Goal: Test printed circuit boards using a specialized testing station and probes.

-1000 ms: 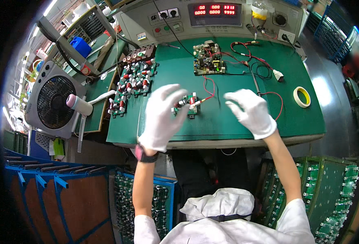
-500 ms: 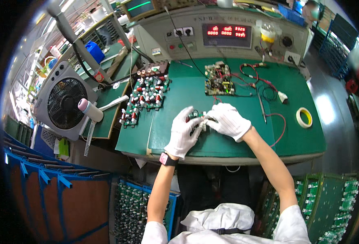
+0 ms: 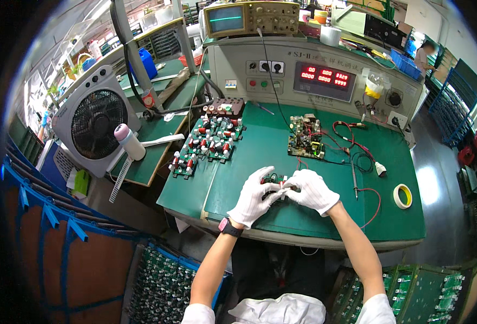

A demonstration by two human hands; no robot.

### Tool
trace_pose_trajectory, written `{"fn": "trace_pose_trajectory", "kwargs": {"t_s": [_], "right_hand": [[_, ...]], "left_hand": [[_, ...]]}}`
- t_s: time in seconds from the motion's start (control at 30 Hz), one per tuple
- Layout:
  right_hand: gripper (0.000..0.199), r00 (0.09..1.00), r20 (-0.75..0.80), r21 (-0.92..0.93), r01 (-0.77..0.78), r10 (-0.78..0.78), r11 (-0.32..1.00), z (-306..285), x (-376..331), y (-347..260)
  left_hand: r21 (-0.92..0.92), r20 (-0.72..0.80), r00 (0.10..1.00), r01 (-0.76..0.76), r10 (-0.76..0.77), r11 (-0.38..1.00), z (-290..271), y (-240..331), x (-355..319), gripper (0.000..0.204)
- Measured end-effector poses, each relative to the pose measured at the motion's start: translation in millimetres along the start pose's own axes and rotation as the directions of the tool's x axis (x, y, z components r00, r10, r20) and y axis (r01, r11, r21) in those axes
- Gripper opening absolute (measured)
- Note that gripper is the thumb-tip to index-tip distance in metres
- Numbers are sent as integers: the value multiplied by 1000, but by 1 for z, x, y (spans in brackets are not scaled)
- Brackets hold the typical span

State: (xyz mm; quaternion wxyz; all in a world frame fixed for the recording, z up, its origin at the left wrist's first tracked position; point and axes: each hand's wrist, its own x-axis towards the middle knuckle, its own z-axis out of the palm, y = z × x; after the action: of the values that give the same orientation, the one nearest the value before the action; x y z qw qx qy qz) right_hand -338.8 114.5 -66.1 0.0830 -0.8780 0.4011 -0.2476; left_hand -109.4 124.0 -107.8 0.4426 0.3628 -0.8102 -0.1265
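The left hand (image 3: 251, 200) pinches the small board (image 3: 270, 179) between thumb and fingers, in front of the large board (image 3: 302, 139). The right hand (image 3: 313, 192) brings its fingertips together at the small board, their grip hidden. Left of the large board sit clustered boards (image 3: 211, 139); right, a tape roll (image 3: 396, 197).

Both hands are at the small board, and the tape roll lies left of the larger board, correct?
Not quite: the head view shows the tape roll lying right of the larger board. The left hand and right hand are indeed at the small board.
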Motion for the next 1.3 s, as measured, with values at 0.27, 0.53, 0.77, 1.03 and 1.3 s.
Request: {"fn": "trace_pose_trajectory", "kwargs": {"t_s": [0.27, 0.53, 0.77, 1.03, 1.3], "right_hand": [[16, 991, -49, -39, 123, -125, 992, -5, 0, 6], [22, 987, 79, 188, -151, 139, 970, -68, -27, 30], [39, 924, -202, 122, -305, 324, 945, -95, -103, 47], [22, 739, -471, 190, -447, 481, 874, -80, -197, 108], [17, 703, -509, 253, -430, 497, 867, -65, -223, 122]], "left_hand": [[-15, 26, 1000, 9, -9, 1000, -3, 7, 5, 18], [-51, 78, 995, 60, -56, 997, -7, 3, 2, 29], [130, 13, 992, 124, -127, 984, -17, 0, -13, 54], [312, 142, 986, 35, -83, 949, -28, -4, 11, 43], [440, 83, 971, 165, -223, 883, -5, 13, 12, 42]]}}
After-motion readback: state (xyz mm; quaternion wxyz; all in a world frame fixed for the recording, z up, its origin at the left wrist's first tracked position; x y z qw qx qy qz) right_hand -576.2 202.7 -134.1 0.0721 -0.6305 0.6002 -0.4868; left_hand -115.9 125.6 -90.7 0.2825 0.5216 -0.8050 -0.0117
